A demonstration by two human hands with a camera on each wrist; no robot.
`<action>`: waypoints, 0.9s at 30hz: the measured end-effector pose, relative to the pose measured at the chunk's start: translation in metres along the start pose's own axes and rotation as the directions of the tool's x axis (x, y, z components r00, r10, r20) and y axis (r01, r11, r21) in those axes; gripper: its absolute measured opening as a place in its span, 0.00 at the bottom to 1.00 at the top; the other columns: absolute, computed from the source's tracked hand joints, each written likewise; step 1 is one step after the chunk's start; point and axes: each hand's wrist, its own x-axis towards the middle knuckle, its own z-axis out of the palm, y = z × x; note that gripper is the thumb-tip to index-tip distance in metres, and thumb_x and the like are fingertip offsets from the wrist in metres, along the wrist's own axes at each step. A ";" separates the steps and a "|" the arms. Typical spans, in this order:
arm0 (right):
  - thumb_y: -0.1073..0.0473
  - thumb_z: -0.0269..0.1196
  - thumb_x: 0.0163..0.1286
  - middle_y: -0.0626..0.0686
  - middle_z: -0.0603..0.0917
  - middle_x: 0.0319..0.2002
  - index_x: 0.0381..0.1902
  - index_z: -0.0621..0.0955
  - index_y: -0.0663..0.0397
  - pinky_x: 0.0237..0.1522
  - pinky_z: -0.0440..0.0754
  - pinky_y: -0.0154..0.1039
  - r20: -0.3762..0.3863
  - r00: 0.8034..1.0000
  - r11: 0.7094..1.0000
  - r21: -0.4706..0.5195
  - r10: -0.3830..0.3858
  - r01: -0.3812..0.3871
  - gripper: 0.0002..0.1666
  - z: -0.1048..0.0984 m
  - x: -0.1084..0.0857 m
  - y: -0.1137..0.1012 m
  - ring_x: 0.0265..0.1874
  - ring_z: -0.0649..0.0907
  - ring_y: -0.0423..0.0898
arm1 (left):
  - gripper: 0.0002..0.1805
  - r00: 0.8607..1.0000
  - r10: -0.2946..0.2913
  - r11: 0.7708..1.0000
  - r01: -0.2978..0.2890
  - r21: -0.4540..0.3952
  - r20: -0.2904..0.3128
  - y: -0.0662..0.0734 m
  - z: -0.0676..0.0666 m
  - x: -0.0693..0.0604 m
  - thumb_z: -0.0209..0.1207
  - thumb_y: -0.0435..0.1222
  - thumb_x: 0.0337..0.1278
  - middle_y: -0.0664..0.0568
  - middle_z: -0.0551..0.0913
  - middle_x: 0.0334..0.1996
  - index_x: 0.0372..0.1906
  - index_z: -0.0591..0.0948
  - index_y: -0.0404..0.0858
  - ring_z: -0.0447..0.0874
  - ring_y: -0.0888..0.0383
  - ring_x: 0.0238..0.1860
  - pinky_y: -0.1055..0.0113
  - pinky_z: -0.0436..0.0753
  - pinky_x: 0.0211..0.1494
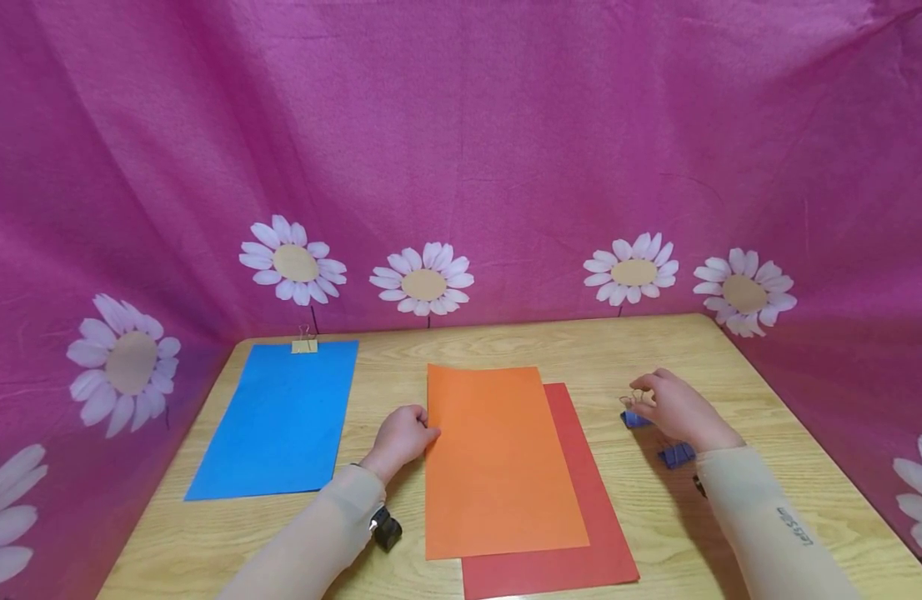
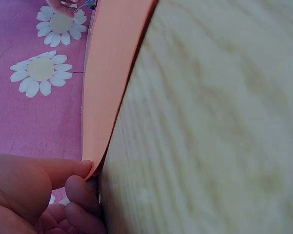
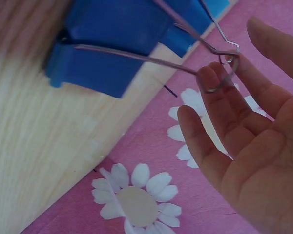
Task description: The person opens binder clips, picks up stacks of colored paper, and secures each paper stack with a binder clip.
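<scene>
An orange sheet (image 1: 498, 467) lies partly over a red sheet (image 1: 588, 483) in the head view. My left hand (image 1: 403, 435) pinches the orange sheet's left edge between thumb and fingers; the left wrist view shows the thumb (image 2: 71, 168) on top and the edge bent slightly up. On the right, two blue binder clips stand on the table, a farther clip (image 1: 636, 419) and a nearer clip (image 1: 676, 455). My right hand (image 1: 678, 408) reaches to the farther one. In the right wrist view its fingertips are by the wire handles, with the thumb (image 3: 276, 46) apart from them.
To the left lies a blue sheet (image 1: 281, 425) with a yellow binder clip (image 1: 305, 345) on its top edge. The wooden table (image 1: 393, 350) is bordered at the back and sides by a pink cloth (image 1: 506, 167) with daisies.
</scene>
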 end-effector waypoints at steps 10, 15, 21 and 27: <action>0.59 0.67 0.71 0.67 0.83 0.48 0.55 0.81 0.69 0.53 0.81 0.62 0.003 0.999 0.999 -0.010 0.038 -0.038 0.21 0.005 0.008 0.010 0.44 0.83 0.60 | 0.14 1.000 -0.003 1.000 0.003 0.015 -0.005 -0.001 0.001 0.001 0.67 0.38 0.65 0.54 0.72 0.20 0.28 0.74 0.40 0.72 0.58 0.18 0.67 0.71 0.29; 0.58 0.68 0.71 0.65 0.85 0.44 0.52 0.83 0.68 0.51 0.82 0.60 -0.014 0.999 0.999 -0.015 0.040 -0.040 0.19 0.006 0.011 0.014 0.42 0.84 0.59 | 0.14 1.000 -0.004 1.000 0.004 0.016 -0.009 -0.001 0.001 0.001 0.67 0.38 0.65 0.54 0.71 0.20 0.28 0.74 0.40 0.71 0.58 0.19 0.66 0.71 0.29; 0.59 0.68 0.70 0.62 0.86 0.42 0.50 0.84 0.65 0.50 0.82 0.60 -0.036 0.998 0.999 -0.002 0.046 -0.046 0.16 0.005 0.013 0.015 0.41 0.85 0.58 | 0.15 1.000 0.001 1.000 -0.001 0.019 -0.012 0.000 0.001 0.000 0.68 0.37 0.64 0.54 0.70 0.20 0.27 0.73 0.40 0.71 0.57 0.19 0.66 0.70 0.29; 0.60 0.67 0.71 0.61 0.87 0.41 0.49 0.84 0.63 0.51 0.81 0.61 -0.038 0.997 0.998 0.021 0.064 -0.063 0.13 0.003 0.015 0.014 0.41 0.84 0.57 | 0.15 1.000 0.007 1.000 -0.006 0.012 -0.011 0.000 0.001 0.000 0.67 0.37 0.64 0.54 0.71 0.19 0.27 0.74 0.40 0.71 0.58 0.19 0.66 0.70 0.29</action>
